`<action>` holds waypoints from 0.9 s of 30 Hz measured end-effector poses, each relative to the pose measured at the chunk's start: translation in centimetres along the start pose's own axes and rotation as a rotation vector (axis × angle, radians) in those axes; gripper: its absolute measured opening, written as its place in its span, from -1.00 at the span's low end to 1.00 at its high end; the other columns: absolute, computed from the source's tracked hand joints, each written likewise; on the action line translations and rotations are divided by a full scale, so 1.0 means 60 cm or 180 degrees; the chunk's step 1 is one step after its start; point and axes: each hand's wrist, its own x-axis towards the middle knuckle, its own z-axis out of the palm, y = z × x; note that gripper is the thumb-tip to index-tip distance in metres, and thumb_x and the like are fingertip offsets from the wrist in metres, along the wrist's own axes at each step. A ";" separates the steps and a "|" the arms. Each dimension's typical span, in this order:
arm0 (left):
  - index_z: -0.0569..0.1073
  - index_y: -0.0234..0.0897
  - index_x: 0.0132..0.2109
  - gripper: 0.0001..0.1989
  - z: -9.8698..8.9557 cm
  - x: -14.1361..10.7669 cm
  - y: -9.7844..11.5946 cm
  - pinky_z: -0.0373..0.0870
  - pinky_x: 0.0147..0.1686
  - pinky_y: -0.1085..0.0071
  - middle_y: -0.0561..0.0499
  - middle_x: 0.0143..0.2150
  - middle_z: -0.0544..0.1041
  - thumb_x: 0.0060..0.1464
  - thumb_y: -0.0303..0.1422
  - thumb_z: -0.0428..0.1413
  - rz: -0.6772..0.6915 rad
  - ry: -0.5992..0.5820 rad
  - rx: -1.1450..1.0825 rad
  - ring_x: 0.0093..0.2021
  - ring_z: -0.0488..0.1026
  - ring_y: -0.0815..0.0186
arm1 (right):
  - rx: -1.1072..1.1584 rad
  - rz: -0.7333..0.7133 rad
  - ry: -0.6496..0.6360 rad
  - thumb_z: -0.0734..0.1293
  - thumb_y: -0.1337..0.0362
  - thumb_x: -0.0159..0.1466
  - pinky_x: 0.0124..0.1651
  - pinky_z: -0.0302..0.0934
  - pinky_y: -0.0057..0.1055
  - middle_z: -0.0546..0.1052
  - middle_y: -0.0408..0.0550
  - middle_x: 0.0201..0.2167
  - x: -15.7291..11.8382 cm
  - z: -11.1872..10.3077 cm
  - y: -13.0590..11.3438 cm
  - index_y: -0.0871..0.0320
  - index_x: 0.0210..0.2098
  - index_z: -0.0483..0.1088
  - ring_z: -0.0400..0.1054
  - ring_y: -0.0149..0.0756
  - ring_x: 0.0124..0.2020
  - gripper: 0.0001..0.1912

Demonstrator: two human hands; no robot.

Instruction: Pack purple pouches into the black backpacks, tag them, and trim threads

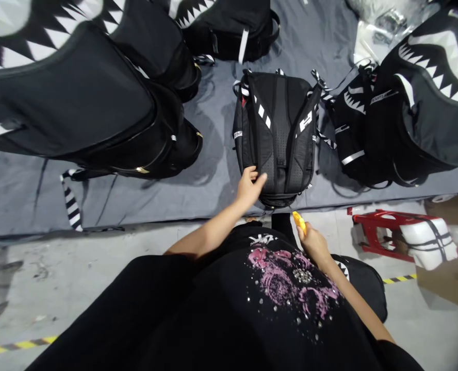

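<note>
While black backpack (pixel 280 113) lies straps-up on cloth-covered desk (pixel 215 123), steady its near left corner with your left hand (pixel 249 189), fingers spread; your right hand (pixel 313 241) has fingers clamped on yellow tool (pixel 299 222): angle its tip clear of backpack.

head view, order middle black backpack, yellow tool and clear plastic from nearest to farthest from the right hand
1. Yellow tool: held in the right hand.
2. Middle black backpack: ahead and slightly left.
3. Clear plastic: far ahead, upper right.
</note>
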 end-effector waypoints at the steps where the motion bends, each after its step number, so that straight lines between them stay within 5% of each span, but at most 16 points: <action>1: 0.26 -0.31 0.24 -0.39 0.008 -0.020 0.000 0.02 0.32 -0.06 -0.25 0.25 0.34 0.13 -0.11 0.11 0.0459 0.0162 0.0518 0.33 0.17 0.02 | -0.0009 -0.0005 -0.0010 0.02 0.04 0.43 -0.36 0.05 -0.38 0.57 0.07 -0.28 0.000 -0.002 -0.001 0.13 -0.02 0.28 0.50 -0.12 -0.25 -0.62; 3: 0.20 -0.28 0.30 -0.40 0.032 -0.047 -0.002 -0.05 0.36 0.00 -0.23 0.36 0.19 0.15 -0.27 0.09 0.1523 0.0037 0.1730 0.39 0.04 0.04 | -0.0027 0.0018 -0.0017 0.01 0.04 0.43 -0.35 0.08 -0.36 0.57 0.09 -0.29 -0.002 -0.004 0.000 0.14 0.00 0.29 0.50 -0.10 -0.26 -0.59; 5: 0.15 -0.28 0.35 -0.33 0.061 -0.049 -0.007 -0.08 0.36 0.00 -0.24 0.41 0.10 0.11 -0.40 0.10 0.2173 -0.0474 0.2833 0.42 -0.03 -0.01 | -0.0042 0.0077 0.0072 -0.01 0.02 0.42 -0.36 0.10 -0.34 0.57 0.11 -0.32 -0.006 -0.005 0.005 0.15 0.02 0.29 0.50 -0.09 -0.29 -0.56; 9: -0.01 -0.29 0.42 -0.17 0.103 -0.012 -0.018 -0.08 0.32 -0.09 -0.36 0.41 0.06 0.03 -0.53 0.11 0.2184 -0.0879 0.3944 0.41 -0.01 -0.13 | 0.0119 0.0105 0.0270 0.00 0.02 0.40 -0.39 0.12 -0.32 0.55 0.10 -0.40 -0.006 0.006 0.018 0.14 -0.02 0.34 0.48 -0.09 -0.35 -0.55; 14: -0.03 -0.25 0.43 -0.24 0.115 0.006 -0.026 0.04 0.26 -0.10 -0.40 0.36 0.17 0.12 -0.51 0.03 0.2180 -0.0762 0.4035 0.38 0.08 -0.10 | 0.0796 -0.0228 0.0442 0.07 0.01 0.34 -0.44 0.14 -0.30 0.49 0.01 -0.53 0.008 0.017 0.037 0.12 -0.14 0.38 0.43 -0.11 -0.47 -0.60; 17: 0.00 -0.17 0.42 -0.22 0.108 0.021 -0.006 0.19 0.22 -0.03 -0.29 0.24 0.37 0.08 -0.54 0.03 0.1999 -0.0837 0.3653 0.30 0.25 -0.01 | 0.1408 -0.0717 0.0386 0.08 -0.03 0.34 -0.43 0.21 -0.30 0.48 -0.06 -0.55 -0.001 0.007 0.067 0.11 -0.21 0.36 0.40 -0.17 -0.51 -0.61; 20: 0.06 -0.04 0.40 -0.18 0.091 0.060 0.055 0.37 0.13 0.20 -0.07 0.11 0.52 0.01 -0.56 0.02 0.1672 -0.0610 0.2545 0.12 0.46 0.16 | 0.2043 -0.1230 0.0510 0.06 -0.03 0.37 -0.28 0.30 -0.32 0.52 -0.03 -0.42 -0.023 -0.005 0.109 0.12 -0.25 0.34 0.43 -0.23 -0.40 -0.59; 24: 0.12 -0.02 0.38 -0.25 0.082 0.103 0.139 0.21 0.29 0.35 0.09 0.33 0.30 0.05 -0.49 0.04 0.2090 0.0400 0.0284 0.30 0.28 0.27 | 0.2431 -0.1664 0.1054 0.10 0.05 0.39 -0.15 0.30 -0.36 0.53 -0.01 -0.28 -0.032 -0.017 0.138 0.15 -0.16 0.34 0.44 -0.26 -0.28 -0.67; 27: 0.08 -0.04 0.38 -0.33 0.097 0.073 0.124 0.10 0.35 0.32 0.10 0.39 0.19 0.15 -0.34 0.04 0.1952 0.1182 -0.0805 0.39 0.12 0.29 | 0.2434 -0.1817 0.1103 0.11 0.09 0.40 -0.21 0.29 -0.38 0.52 -0.05 -0.29 -0.009 -0.028 0.137 0.15 -0.14 0.33 0.42 -0.30 -0.33 -0.70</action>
